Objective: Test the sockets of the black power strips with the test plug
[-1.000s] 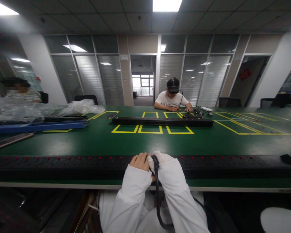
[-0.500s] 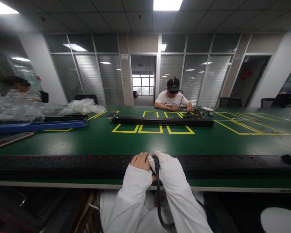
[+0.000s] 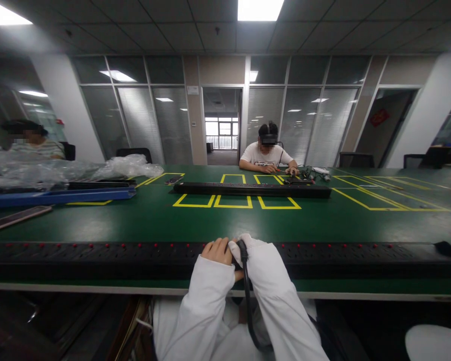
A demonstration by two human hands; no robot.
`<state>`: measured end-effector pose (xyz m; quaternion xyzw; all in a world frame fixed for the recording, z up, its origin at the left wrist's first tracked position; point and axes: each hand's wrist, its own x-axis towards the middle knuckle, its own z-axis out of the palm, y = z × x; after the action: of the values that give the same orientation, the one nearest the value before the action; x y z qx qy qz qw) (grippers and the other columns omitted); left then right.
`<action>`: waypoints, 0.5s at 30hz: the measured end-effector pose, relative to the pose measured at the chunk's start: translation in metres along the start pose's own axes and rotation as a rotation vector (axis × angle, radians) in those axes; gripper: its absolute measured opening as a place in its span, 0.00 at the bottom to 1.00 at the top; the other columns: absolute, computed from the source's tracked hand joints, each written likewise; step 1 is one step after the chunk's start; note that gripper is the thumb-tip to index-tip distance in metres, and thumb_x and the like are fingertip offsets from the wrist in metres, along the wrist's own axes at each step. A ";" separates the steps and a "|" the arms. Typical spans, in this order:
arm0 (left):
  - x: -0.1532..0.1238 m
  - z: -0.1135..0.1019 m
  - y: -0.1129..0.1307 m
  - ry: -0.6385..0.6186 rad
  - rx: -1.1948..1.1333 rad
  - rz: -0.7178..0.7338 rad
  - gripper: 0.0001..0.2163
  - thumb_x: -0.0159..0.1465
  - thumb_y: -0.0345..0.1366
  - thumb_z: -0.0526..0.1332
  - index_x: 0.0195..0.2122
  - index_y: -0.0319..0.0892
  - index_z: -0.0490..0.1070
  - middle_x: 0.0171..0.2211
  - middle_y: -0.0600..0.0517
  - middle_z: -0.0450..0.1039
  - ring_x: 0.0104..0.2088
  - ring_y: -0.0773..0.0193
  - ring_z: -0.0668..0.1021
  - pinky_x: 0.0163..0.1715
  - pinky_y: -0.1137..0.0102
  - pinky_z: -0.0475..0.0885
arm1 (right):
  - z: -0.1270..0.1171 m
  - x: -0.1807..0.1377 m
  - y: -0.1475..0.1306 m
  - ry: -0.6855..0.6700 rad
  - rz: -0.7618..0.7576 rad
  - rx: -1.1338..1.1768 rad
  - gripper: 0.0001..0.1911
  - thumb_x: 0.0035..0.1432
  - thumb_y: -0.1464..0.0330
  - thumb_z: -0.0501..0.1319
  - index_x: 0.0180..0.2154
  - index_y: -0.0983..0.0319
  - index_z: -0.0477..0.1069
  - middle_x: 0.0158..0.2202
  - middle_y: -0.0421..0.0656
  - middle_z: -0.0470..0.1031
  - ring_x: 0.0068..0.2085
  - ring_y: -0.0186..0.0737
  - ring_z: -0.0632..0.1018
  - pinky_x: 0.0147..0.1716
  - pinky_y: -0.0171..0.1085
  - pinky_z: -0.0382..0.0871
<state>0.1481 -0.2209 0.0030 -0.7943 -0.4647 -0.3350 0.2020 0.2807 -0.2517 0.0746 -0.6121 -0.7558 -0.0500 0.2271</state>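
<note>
clutching black cable (image 3: pixel 247 296) — right hand (image 3: pixel 253 248)

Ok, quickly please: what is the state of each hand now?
Left hand: fingers curled on the long power strip; grip cannot be told.
Right hand: closed on the black cable.

White sleeves (image 3: pixel 210 311); right grip (image 3: pixel 251 249) white-gloved

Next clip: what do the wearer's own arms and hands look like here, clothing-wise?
Long, loose white fabric sleeves cover both arms: left sleeve, right sleeve. The left hand is bare, with no glove. The right hand wears a white knitted glove with a dotted texture. No markings or jewellery show.
</note>
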 end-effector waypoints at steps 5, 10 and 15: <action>-0.001 0.005 -0.001 -0.018 -0.013 -0.023 0.28 0.47 0.47 0.62 0.48 0.38 0.69 0.45 0.41 0.73 0.45 0.47 0.73 0.43 0.57 0.64 | -0.003 -0.002 -0.001 0.007 0.015 0.024 0.23 0.63 0.53 0.42 0.36 0.60 0.68 0.30 0.41 0.75 0.30 0.30 0.74 0.27 0.30 0.55; 0.001 0.000 0.001 -0.037 -0.013 -0.021 0.27 0.46 0.41 0.62 0.48 0.39 0.69 0.46 0.43 0.73 0.45 0.49 0.73 0.42 0.58 0.65 | -0.005 -0.004 -0.001 0.010 0.019 0.060 0.21 0.62 0.54 0.44 0.37 0.60 0.68 0.32 0.41 0.76 0.31 0.30 0.74 0.28 0.29 0.55; 0.002 -0.003 0.003 -0.043 0.003 -0.045 0.25 0.49 0.48 0.61 0.45 0.39 0.70 0.45 0.42 0.73 0.45 0.49 0.73 0.42 0.58 0.65 | -0.011 -0.002 0.004 0.011 0.039 0.126 0.22 0.63 0.54 0.43 0.37 0.59 0.69 0.24 0.38 0.74 0.25 0.28 0.73 0.26 0.29 0.55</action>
<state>0.1504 -0.2230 0.0060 -0.7903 -0.4873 -0.3217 0.1856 0.2876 -0.2562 0.0833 -0.6110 -0.7440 -0.0015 0.2704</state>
